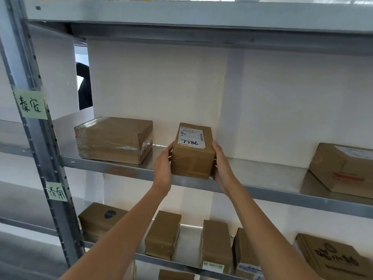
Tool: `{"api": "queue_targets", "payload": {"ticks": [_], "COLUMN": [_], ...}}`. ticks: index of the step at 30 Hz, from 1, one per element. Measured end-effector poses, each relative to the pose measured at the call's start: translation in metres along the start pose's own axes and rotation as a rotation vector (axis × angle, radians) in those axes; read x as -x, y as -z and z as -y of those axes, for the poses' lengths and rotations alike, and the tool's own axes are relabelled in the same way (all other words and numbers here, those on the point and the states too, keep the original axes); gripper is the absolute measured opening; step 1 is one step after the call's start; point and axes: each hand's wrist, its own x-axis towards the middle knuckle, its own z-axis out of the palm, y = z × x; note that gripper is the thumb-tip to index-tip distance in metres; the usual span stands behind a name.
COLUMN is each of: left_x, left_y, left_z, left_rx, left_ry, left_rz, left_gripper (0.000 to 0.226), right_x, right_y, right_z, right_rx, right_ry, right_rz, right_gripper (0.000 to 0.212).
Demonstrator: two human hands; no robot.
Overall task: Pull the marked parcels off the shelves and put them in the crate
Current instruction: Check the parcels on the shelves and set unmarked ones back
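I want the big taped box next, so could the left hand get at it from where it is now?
Probably yes, once freed. The left hand now grips the labelled parcel together with the right hand. The taped box sits just left on the same shelf, nothing between them.

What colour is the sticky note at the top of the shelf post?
Pale green sticky note, with dark handwriting, in the head view.

A person's left hand (pixel 163 166) and right hand (pixel 221 166) grip the sides of a small brown parcel (pixel 192 156) with a white label, at the front edge of a grey metal shelf (pixel 262 190). A larger taped parcel (pixel 113 139) sits to its left.
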Motion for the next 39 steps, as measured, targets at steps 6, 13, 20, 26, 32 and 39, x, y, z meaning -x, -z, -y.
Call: {"api": "queue_targets", "payload": {"ticks": [6,13,20,26,32,39], "left_x": [0.004,0.006,-0.004,-0.012,-0.012,-0.077], "left_y": [-0.011,-0.011,-0.002,-0.001,0.068,0.166], "left_z": [-0.007,-0.013,-0.011,0.003,-0.026,-0.082], "left_rx": [-0.163,-0.199,-0.164,-0.133,-0.036,-0.149], "left_ry": [0.007,0.037,0.087,0.025,-0.473,-0.790], "left_rz": [-0.051,-0.043,0.072,0.099,0.041,-0.324], "left_gripper": [0.034,0.030,0.032,0.041,0.023,0.029], "right_x": [-0.009,-0.009,-0.006,0.001,0.013,0.045], "right_y": [0.000,-0.001,-0.008,-0.017,-0.013,-0.166], "right_z": [-0.001,-0.005,-0.006,0.000,0.021,0.045], "right_rx": [0.014,-0.023,-0.008,-0.092,-0.199,0.361], "right_ry": [0.006,0.029,0.027,0.034,0.163,0.769], "right_rz": [-0.027,-0.042,-0.135,-0.305,-0.818,-0.729], "right_gripper": [0.064,0.057,0.059,0.039,0.045,0.015]}}
